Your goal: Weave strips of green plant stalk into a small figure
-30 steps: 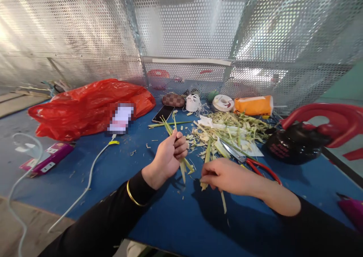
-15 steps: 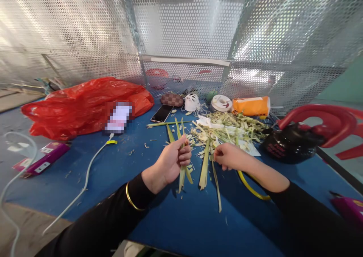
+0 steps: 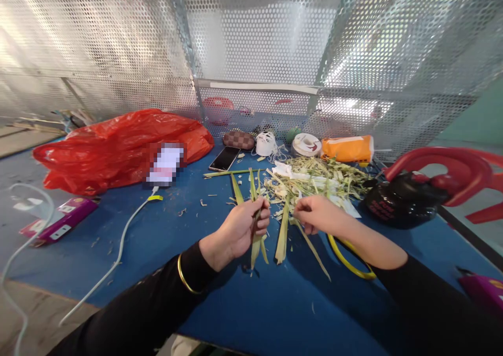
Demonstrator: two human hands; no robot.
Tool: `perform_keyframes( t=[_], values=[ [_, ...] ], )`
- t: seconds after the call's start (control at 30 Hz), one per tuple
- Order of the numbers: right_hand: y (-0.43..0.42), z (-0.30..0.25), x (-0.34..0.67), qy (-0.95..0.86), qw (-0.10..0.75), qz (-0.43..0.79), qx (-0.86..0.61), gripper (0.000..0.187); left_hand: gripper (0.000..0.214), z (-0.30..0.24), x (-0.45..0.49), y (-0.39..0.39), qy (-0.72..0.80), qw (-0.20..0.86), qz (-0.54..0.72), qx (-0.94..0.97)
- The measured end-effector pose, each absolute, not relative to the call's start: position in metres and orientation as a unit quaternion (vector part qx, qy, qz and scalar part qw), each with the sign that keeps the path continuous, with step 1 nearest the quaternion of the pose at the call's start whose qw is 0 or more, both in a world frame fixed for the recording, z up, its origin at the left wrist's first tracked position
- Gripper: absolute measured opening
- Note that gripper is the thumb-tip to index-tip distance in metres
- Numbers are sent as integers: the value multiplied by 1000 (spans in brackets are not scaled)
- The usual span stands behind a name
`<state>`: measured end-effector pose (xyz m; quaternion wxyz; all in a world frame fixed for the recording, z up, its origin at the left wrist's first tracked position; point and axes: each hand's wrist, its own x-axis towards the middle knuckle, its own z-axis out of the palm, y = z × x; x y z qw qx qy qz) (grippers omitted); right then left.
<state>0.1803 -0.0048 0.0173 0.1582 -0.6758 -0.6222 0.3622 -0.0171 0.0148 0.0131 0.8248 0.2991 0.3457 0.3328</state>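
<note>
My left hand (image 3: 239,225) is closed around a small bundle of pale green leaf strips (image 3: 255,250), whose ends stick out above and below the fingers. My right hand (image 3: 320,213) has its fingertips pinched on a long thin plant strip (image 3: 316,252) that slants down to the right. Between the hands a wider yellow-green leaf piece (image 3: 282,238) lies on the table. Another leaf piece (image 3: 237,189) shows just beyond my left hand. A heap of shredded plant scraps (image 3: 338,174) spreads behind my right hand.
A blue table (image 3: 165,256) carries a red plastic bag (image 3: 118,146), a charging phone (image 3: 166,162), a dark phone (image 3: 225,158), a brown case (image 3: 238,140), a tape roll (image 3: 306,144), an orange packet (image 3: 348,149) and a black jar (image 3: 401,201). A yellow ring (image 3: 346,259) lies beneath my right forearm.
My left hand has shifted slightly right with its leaf strips. The thin strip at my right hand has swung its lower end to the right.
</note>
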Motion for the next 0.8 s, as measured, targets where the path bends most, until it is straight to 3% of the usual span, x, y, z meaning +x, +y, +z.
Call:
perform_keyframes(
  t=[0.2, 0.43, 0.63, 0.8],
  values=[
    [-16, 20, 166, -501, 424, 527, -540, 20, 32, 11, -10, 4, 369, 824, 310, 298],
    [-25, 10, 145, -469, 472, 527, -529, 22, 45, 12, -7, -6, 346, 859, 220, 307],
    [-29, 11, 140, -439, 467, 598, -481, 21, 35, 3, -7, -6, 327, 866, 239, 294],
    [-24, 7, 142, -483, 476, 487, -551, 21, 31, 2, -6, -7, 292, 874, 240, 306]
  ],
)
